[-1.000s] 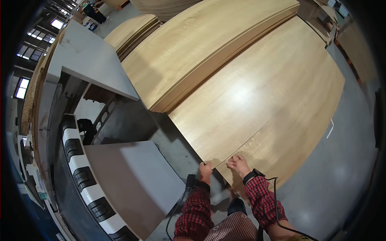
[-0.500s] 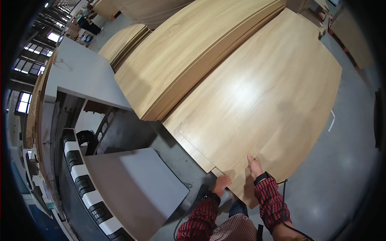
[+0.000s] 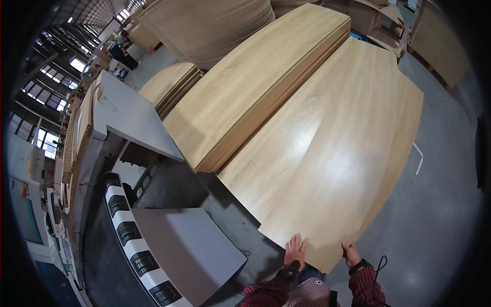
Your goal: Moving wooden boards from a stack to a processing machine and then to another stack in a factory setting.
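A large light wood-grain board (image 3: pixel 307 153) lies on top of a board of the same colour (image 3: pixel 396 148), whose edge shows along the right side. My left hand (image 3: pixel 295 250) rests flat on the near end of the top board, fingers stretched out, a dark band on its wrist. At the near right corner my right hand (image 3: pixel 351 254) is closed around the board's edge, with the fingertips partly hidden. Both sleeves are red and black checked.
A taller stack of wood-grain boards (image 3: pixel 266 87) stands beside the top board, to its left. Further left are a grey panel (image 3: pixel 189 245), a black-and-white roller strip (image 3: pixel 128 233) and a white bench top (image 3: pixel 135 117). A person (image 3: pixel 123 53) stands far off, beyond the bench.
The top board has turned slightly on the one beneath, exposing a strip at right. My left hand has gone from gripping its edge to lying flat; my right hand has moved down to the edge.
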The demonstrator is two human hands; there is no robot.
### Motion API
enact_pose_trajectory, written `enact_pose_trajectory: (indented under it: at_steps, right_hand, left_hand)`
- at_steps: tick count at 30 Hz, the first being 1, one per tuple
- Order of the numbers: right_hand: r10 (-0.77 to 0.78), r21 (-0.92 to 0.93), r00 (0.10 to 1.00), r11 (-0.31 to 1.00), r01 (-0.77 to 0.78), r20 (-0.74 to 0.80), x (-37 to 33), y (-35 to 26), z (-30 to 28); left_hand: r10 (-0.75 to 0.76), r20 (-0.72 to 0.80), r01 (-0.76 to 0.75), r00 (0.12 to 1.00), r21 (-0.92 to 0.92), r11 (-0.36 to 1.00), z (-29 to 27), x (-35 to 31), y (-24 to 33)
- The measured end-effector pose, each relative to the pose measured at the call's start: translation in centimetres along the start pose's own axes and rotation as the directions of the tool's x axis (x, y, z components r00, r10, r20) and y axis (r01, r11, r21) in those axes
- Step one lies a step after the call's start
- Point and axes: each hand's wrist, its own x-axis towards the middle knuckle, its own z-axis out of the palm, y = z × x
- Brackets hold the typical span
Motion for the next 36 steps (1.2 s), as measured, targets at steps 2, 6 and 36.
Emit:
enact_pose_trajectory:
  at_steps: [2, 6, 36]
  right_hand:
    - [-0.02, 0.001, 1.0, 1.0, 0.02, 0.019, -3.2, 0.0, 0.3]
    - [-0.027, -0.04, 0.999, 0.999, 0.029, 0.031, -10.0, -1.0, 1.0]
    - [-0.347, 0.213, 0.891, 0.932, 0.293, 0.294, -23.7, -5.9, 15.0]
  left_hand:
    - [0.09, 0.077, -0.097, 0.993, 0.087, 0.992, 0.7, -2.4, 0.8]
    - [0.19, -0.018, -0.182, 0.982, 0.205, 0.962, 1.1, -7.9, 2.0]
    - [-0.547, -0.196, -0.202, 0.814, -0.978, 0.05, -36.6, -30.4, -4.7]
